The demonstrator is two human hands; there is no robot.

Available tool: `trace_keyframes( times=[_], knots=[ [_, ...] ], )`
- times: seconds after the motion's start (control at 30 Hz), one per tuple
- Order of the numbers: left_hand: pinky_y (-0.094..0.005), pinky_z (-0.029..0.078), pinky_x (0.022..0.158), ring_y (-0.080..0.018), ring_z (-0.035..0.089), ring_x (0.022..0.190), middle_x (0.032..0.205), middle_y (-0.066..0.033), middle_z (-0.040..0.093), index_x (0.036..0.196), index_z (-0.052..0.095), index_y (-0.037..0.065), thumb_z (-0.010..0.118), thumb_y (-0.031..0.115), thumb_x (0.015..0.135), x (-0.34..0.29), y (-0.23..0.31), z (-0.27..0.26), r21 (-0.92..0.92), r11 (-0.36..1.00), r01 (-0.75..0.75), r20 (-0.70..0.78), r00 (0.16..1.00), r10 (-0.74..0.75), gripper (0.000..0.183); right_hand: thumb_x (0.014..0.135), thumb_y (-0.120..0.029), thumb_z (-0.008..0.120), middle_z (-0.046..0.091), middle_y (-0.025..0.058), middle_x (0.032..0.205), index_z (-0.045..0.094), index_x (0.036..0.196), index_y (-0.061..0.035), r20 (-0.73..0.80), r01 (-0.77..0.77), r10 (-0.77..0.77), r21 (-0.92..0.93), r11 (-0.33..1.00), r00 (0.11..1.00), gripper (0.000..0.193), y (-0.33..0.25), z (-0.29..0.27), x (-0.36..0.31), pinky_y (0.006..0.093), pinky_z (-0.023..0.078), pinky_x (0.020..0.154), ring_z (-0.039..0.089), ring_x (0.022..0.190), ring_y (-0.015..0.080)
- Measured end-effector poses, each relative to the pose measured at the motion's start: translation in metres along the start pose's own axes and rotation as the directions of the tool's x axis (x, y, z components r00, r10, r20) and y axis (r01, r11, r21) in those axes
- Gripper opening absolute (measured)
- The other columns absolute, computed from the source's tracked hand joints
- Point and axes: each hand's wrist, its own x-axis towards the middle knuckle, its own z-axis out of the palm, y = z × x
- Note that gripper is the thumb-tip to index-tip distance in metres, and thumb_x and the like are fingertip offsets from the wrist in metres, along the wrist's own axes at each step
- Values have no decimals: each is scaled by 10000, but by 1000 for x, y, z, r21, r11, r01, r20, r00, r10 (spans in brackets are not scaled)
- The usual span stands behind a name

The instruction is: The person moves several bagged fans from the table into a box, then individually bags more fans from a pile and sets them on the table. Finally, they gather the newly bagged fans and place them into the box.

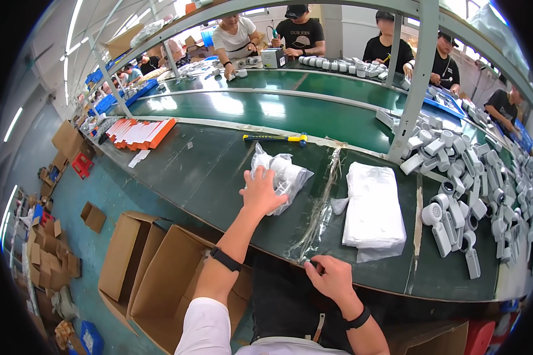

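My left hand point(259, 194) lies over a clear plastic bag point(295, 176) with white-grey parts inside. Its fingers are spread across the near side of the bag, touching it. At the table's front edge my right hand point(333, 278) is closed in a pinch; what it holds is too small to make out. Just beyond its fingertips runs a bundle of clear plastic strips point(321, 222). A stack of flat white plastic bags point(373, 207) lies to the right of the strips. Beyond the filled bag rests a yellow and black hammer point(275, 138).
Grey handheld devices point(450, 207) are heaped on the right around a metal post point(417, 89). Open cardboard boxes point(166, 278) stand below the table edge. An orange tray point(160, 135) of white pieces sits far left. Several people work beyond the green conveyor point(314, 112).
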Motion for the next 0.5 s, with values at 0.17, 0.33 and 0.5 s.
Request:
trace_keyframes(
  times=[0.17,0.33,0.5],
  knots=[
    [-624,428,895,-403,344,1299,1340,-131,464,1170,633,131,723,453,640,12,6,-10,73,997,19,281,959,-39,626,774,-238,765,572,23,577,679,799,-94,18,1,-1,3,1000,1000,170,1,1,4,323,447,469,580,502,206],
    [-520,452,923,-420,555,1096,1191,-170,588,1113,692,166,656,531,674,28,-34,13,154,984,-93,355,934,33,572,779,-120,740,622,88,645,681,836,-22,35,-19,16,76,997,999,128,-14,7,2,276,466,518,587,526,179],
    [-510,530,856,-434,518,1120,1208,-139,556,1084,712,121,729,445,681,20,-4,4,67,998,-4,277,961,-15,517,819,-96,714,603,58,646,656,851,14,49,-120,115,119,986,992,128,1,6,-8,248,444,542,546,560,101]
  ],
)
